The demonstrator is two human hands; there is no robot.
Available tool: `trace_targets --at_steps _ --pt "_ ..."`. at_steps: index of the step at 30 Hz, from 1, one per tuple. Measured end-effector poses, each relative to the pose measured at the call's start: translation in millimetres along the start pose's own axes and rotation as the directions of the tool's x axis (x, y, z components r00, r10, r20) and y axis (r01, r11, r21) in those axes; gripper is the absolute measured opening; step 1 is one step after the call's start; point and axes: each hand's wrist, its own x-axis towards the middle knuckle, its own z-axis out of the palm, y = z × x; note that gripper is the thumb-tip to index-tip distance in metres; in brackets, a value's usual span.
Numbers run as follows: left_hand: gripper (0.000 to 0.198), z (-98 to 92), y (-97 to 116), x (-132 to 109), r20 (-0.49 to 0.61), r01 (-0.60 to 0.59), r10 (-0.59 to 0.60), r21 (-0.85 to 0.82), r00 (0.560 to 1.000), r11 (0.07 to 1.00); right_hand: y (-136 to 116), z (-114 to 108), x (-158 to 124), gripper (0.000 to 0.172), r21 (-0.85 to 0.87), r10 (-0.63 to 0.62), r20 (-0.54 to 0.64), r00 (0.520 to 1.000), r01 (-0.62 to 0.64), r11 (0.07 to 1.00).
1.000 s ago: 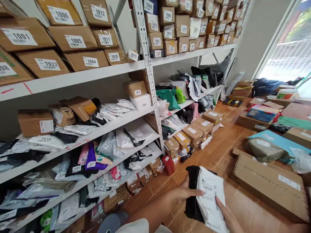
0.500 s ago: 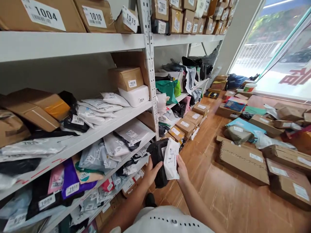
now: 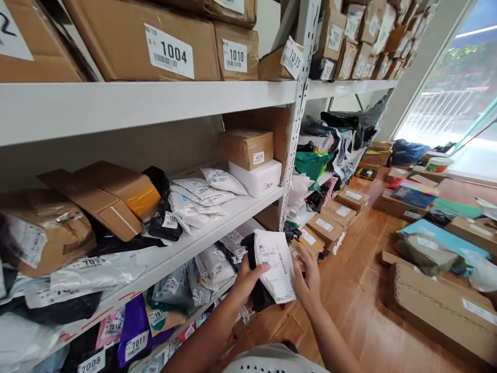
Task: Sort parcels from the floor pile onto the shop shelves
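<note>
My left hand (image 3: 250, 282) grips a black plastic-wrapped parcel (image 3: 258, 298) together with a white mailer bag (image 3: 275, 267). The white bag lies over the black parcel and hides most of it. Across the bag's printed label rests my left thumb. Close by the bag's right edge is my right hand (image 3: 308, 277), its thumb and fingers apart; whether it touches the edge I cannot tell. Both parcels are in front of my body, beside the lower shelves.
A white metal rack (image 3: 147, 106) fills the left, with numbered cartons (image 3: 190, 31) above and white mailers (image 3: 205, 194) on the middle shelf. A white box (image 3: 256, 176) sits under a small carton (image 3: 247, 147). Cartons (image 3: 438, 305) and bags lie on the wooden floor (image 3: 349, 300) at right.
The view has swung left and nearer the rack. The white mailer has shifted over the black parcel, under my left thumb, and my right hand has loosened from its edge.
</note>
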Motion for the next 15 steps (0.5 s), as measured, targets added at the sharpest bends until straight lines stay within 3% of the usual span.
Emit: trace_targets --at_steps 2,4,6,8,11,12,13,14,15 --pt "0.066 8.9 24.9 2.9 -0.019 -0.023 0.022 -0.042 1.000 0.999 -19.9 -7.1 12.5 0.076 -0.066 -0.301 0.168 0.939 0.315 0.947" --pt "0.067 21.8 50.6 3.5 -0.007 -0.085 0.085 -0.071 0.996 0.994 -31.4 -7.7 28.1 0.071 -0.090 -0.413 0.384 0.826 0.478 0.874" --pt "0.066 35.6 77.2 3.8 0.000 -0.219 0.219 -0.002 0.976 0.976 -34.1 -0.3 47.7 0.058 -0.110 -0.454 0.420 0.786 0.540 0.834" --pt "0.061 45.8 107.4 8.5 0.045 -0.327 0.324 0.153 0.945 0.932 -32.8 11.7 69.9 0.057 -0.071 -0.484 0.250 0.839 0.514 0.855" --pt "0.043 45.3 165.2 35.3 0.243 -0.330 0.243 0.442 0.939 0.834 -35.5 27.1 101.7 0.079 0.060 -0.303 -0.138 0.943 0.313 0.948" --pt "0.044 40.4 186.8 50.9 0.307 -0.337 0.188 0.562 0.933 0.755 -38.7 29.8 110.9 0.085 0.097 -0.214 -0.234 0.948 0.242 0.965" --pt "0.044 33.6 208.0 69.4 0.327 -0.396 0.223 0.730 0.918 0.558 -42.6 31.3 119.1 0.087 0.137 -0.131 -0.305 0.943 0.180 0.974" --pt "0.043 25.5 227.7 89.9 0.344 -0.396 0.226 0.882 0.911 0.254 -46.9 32.0 126.2 0.086 0.183 -0.061 -0.347 0.936 0.131 0.974" --pt "0.047 16.7 244.7 111.2 0.313 -0.352 0.232 0.924 0.921 0.149 -51.1 32.3 132.1 0.082 0.234 0.001 -0.365 0.931 0.091 0.968"
